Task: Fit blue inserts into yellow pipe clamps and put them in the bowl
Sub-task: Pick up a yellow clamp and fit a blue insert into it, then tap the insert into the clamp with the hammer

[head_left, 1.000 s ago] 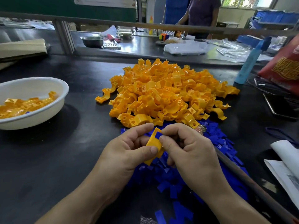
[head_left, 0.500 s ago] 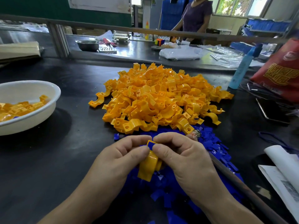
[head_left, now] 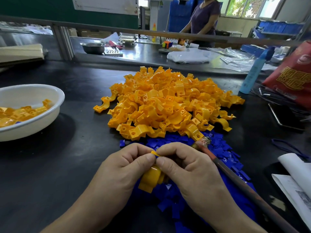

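Left hand [head_left: 124, 167] and right hand [head_left: 188, 167] both pinch one clamp [head_left: 151, 177] at six o'clock (insert hidden under the thumbs). A crooked press could pop it loose before the bowl [head_left: 57, 105] at nine o'clock.

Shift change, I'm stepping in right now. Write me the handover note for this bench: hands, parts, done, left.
Hands: the left hand and right hand together pinch one yellow clamp over the blue inserts heap, thumbs meeting at its upper tab. Whether its insert is seated cannot be seen.
Parts: the loose clamp pile lies beyond the hands; the white bowl stands at the left.
Done: a batch of clamps lies in the bowl.
Left: finish this clamp, put it in the bowl, then work through the pile.
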Available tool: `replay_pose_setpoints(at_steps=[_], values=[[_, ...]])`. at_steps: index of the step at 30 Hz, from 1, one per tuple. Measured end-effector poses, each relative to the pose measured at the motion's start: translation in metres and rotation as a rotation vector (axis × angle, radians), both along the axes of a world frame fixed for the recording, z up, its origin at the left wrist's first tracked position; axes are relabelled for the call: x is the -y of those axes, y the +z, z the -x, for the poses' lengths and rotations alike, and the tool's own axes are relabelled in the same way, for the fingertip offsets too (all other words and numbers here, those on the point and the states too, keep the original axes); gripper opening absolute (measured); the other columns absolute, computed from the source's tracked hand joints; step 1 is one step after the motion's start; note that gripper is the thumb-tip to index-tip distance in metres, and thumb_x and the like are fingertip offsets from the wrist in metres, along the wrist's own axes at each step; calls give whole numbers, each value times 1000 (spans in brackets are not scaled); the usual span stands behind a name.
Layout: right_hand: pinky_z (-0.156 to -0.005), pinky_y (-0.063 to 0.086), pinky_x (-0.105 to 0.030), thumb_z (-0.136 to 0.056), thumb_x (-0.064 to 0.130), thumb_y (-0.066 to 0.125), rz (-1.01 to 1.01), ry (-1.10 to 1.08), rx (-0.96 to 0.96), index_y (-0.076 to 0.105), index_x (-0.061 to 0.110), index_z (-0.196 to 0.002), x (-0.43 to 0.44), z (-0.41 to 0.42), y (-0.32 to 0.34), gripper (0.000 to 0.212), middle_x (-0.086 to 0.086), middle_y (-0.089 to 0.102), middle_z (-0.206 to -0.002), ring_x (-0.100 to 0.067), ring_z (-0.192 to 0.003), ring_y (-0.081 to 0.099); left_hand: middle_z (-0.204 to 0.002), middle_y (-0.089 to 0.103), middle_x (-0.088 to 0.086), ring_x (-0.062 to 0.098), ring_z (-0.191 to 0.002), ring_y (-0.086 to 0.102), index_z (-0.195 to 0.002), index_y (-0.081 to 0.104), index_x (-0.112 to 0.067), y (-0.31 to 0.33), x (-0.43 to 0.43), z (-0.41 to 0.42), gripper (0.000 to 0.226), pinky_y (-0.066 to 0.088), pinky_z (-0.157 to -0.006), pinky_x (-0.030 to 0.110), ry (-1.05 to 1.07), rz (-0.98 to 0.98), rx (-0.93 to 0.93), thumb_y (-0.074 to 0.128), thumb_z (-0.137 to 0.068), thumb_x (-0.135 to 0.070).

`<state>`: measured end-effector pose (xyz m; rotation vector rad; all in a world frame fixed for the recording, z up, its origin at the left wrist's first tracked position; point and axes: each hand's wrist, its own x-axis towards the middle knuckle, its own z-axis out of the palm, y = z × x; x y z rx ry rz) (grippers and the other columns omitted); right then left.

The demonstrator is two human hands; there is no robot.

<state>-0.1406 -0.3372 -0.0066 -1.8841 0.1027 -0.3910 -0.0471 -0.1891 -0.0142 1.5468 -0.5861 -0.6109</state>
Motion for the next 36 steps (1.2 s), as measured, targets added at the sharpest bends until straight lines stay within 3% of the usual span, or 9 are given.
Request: replay_pose_setpoints(at_steps=[4, 6, 10, 14, 19, 25, 29, 32, 36], values=[[-78, 46, -6, -81, 55, 49, 358, -229, 41, 54, 48, -117, 10, 3, 5, 37, 24, 56, -104, 7, -98, 55, -83, 71, -3, 16, -74, 69, -88, 72, -39, 10, -8, -14, 13, 55, -55, 24, 258, -158, 62, 61, -85, -46], [-68, 49, -10, -83, 51, 53, 529, -375, 36, 53, 42, -121, 25, 10, 14, 39, 23, 54, -100, 7, -94, 54, -85, 65, -5, 15, -68, 66, -84, 71, -36, 10, -17, -28, 13, 51, -53, 27, 395, -307, 135, 60, -92, -39], [-69, 40, -25, -86, 53, 51, 888, -494, -284, 53, 40, -123, 64, 32, 27, 39, 19, 49, -100, -3, -89, 49, -82, 55, -20, 5, -71, 51, -92, 71, -37, 2, -29, -49, 16, 38, -58, 24, 441, -626, 374, 55, -97, -36], [-76, 43, -26, -85, 66, 43, 1100, -501, -633, 36, 42, -135, 89, 60, 20, 56, 14, 49, -126, -10, -109, 51, -110, 69, -7, 11, -90, 53, -110, 72, -33, -2, -35, -58, 25, 42, -72, 30, 415, -782, 499, 54, -96, -43], [-83, 44, -25, -87, 64, 42, 1054, -447, -771, 31, 44, -131, 86, 85, 1, 49, 13, 45, -110, -10, -109, 52, -124, 54, -4, 17, -111, 53, -133, 52, -31, 3, -45, -63, 72, 51, -90, 39, 229, -1042, 526, 66, -73, -67], [-75, 38, -27, -97, 43, 37, 984, -488, -734, 40, 41, -126, 72, 86, 4, 30, 13, 44, -102, -10, -97, 51, -103, 51, -10, 12, -97, 51, -111, 56, -37, 1, -46, -59, 37, 50, -76, 33, 198, -1135, 664, 65, -80, -55], [-62, 51, -38, -91, 30, 43, 518, -561, -530, 60, 41, -93, 47, 85, 19, 20, 2, 59, -63, -16, -58, 57, -95, 50, -12, 10, -89, 51, -104, 56, -37, 0, -44, -61, 33, 51, -73, 32, 202, -1108, 687, 65, -80, -58], [-41, 49, -27, -88, 36, 43, 291, -405, -400, 56, 53, -94, 18, 80, 32, 22, -2, 63, -57, -17, -41, 57, -93, 50, -12, 8, -83, 51, -101, 55, -37, -3, -44, -62, 33, 53, -72, 33, 209, -1100, 675, 66, -79, -58], [-45, 48, -20, -94, 42, 44, 325, -132, -449, 31, 75, -102, -10, 56, 37, 37, 16, 66, -78, -5, -47, 59, -87, 50, -11, 8, -77, 52, -95, 55, -35, -6, -44, -63, 31, 52, -68, 33, 247, -1082, 690, 66, -78, -58]])
